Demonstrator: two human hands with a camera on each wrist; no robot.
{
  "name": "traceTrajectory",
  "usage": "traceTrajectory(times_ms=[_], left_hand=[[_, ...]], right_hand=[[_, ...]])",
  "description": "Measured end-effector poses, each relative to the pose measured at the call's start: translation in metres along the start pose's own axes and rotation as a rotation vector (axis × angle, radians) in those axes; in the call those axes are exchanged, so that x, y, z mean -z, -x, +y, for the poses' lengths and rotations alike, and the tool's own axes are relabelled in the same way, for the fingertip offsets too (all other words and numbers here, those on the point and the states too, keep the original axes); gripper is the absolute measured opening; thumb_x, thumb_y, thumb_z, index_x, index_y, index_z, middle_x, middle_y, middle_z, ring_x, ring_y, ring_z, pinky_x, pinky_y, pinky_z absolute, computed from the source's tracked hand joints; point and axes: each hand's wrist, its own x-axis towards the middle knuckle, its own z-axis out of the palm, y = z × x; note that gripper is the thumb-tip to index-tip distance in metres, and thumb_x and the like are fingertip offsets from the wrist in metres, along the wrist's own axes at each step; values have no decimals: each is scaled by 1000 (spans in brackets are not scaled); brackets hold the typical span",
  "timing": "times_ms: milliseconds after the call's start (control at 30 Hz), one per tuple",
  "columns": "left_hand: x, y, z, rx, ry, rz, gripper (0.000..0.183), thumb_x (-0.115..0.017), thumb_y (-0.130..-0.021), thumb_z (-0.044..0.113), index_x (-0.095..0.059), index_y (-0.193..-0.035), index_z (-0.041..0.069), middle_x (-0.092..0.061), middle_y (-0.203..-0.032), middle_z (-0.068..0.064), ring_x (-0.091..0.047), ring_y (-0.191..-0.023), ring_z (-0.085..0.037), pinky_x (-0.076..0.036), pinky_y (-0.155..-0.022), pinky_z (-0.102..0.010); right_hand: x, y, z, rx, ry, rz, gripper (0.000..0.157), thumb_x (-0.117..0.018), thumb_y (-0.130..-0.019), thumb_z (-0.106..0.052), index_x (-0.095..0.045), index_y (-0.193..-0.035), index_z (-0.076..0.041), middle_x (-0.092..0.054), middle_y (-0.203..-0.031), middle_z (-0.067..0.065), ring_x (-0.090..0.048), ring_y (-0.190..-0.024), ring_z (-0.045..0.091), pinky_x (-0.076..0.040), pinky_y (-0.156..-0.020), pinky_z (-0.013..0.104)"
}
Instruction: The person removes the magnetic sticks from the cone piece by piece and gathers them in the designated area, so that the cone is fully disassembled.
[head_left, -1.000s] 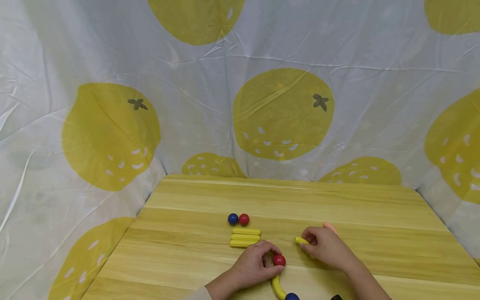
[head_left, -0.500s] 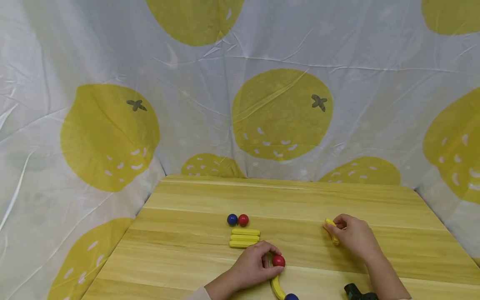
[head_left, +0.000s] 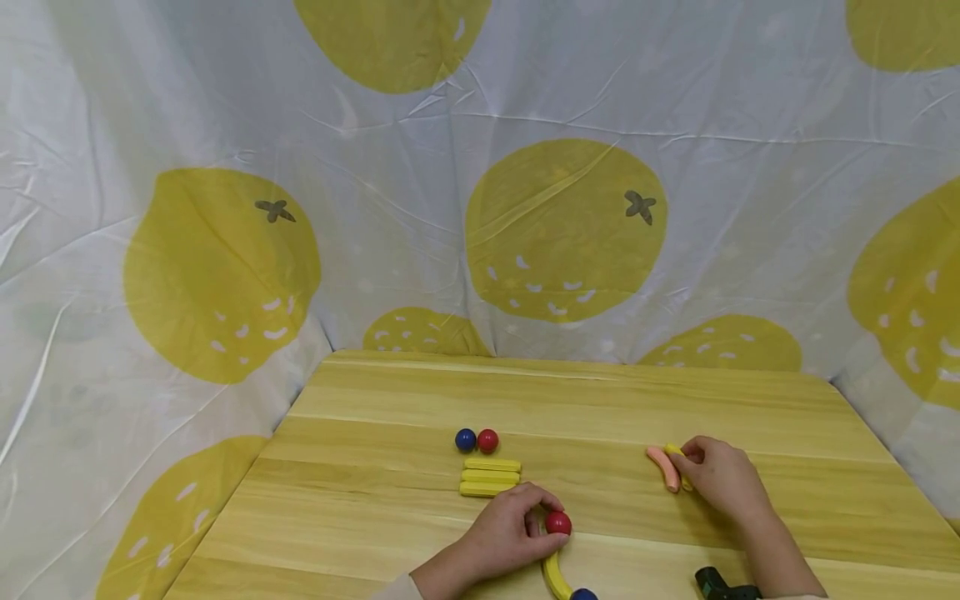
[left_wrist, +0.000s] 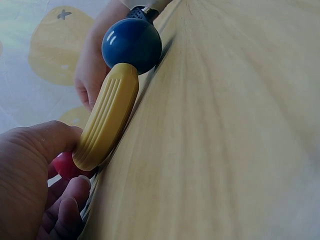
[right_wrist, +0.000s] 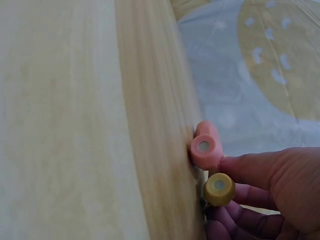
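Note:
My left hand (head_left: 510, 531) grips a red ball (head_left: 558, 522) between thumb and fingers, low in the head view. Joined to that ball is a curved yellow magnetic rod (left_wrist: 107, 117), whose other end bears a blue ball (left_wrist: 132, 46). Further right, my right hand (head_left: 722, 477) pinches another yellow rod (right_wrist: 219, 190). It lies alongside a curved pink rod (right_wrist: 207, 150) on the table; pale metallic discs show in both rods' ends in the right wrist view. My right thumb is right at the pink rod's side.
Three straight yellow rods (head_left: 491, 477) lie stacked in a row beyond my left hand. Behind them a loose blue ball (head_left: 466, 440) and red ball (head_left: 487, 441) sit side by side on the wooden table (head_left: 360, 467). A lemon-print curtain (head_left: 405, 250) surrounds the table.
My right hand has carried the yellow rod rightward, first over the pink rod, then down to its right side, leaving the pink rod in view. My left hand stays on the red ball.

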Motion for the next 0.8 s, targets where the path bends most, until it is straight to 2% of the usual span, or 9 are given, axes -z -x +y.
traceTrajectory(times_ms=[500, 633, 800], left_hand=[[0, 1, -1, -3, 3, -22, 27, -75, -93, 38, -68, -113, 21, -61, -95, 13, -50, -67, 10, -48, -61, -13], [0, 0, -2, -24, 26, -39, 29, -71, -97, 36, -68, -120, 20, -64, -100, 12, -51, -67, 10, -48, -61, -13], [1, 0, -2, -90, 18, -61, 27, -65, -100, 27, -70, -125, 18, -69, -106, 9, -50, -71, 11, -49, -63, -13]], right_hand=[[-4, -2, 1, -16, -6, 14, 35, -64, -100, -29, -69, -112, 4, -73, -94, 10, -67, -84, 25, -54, -72, 45], [-4, -3, 3, -16, -3, 14, 35, -63, -101, -28, -68, -114, 4, -73, -97, 12, -68, -86, 27, -54, -72, 45], [-2, -2, 2, 4, -5, 33, 34, -62, -100, -27, -69, -115, 3, -74, -100, 15, -69, -90, 31, -55, -74, 48]])
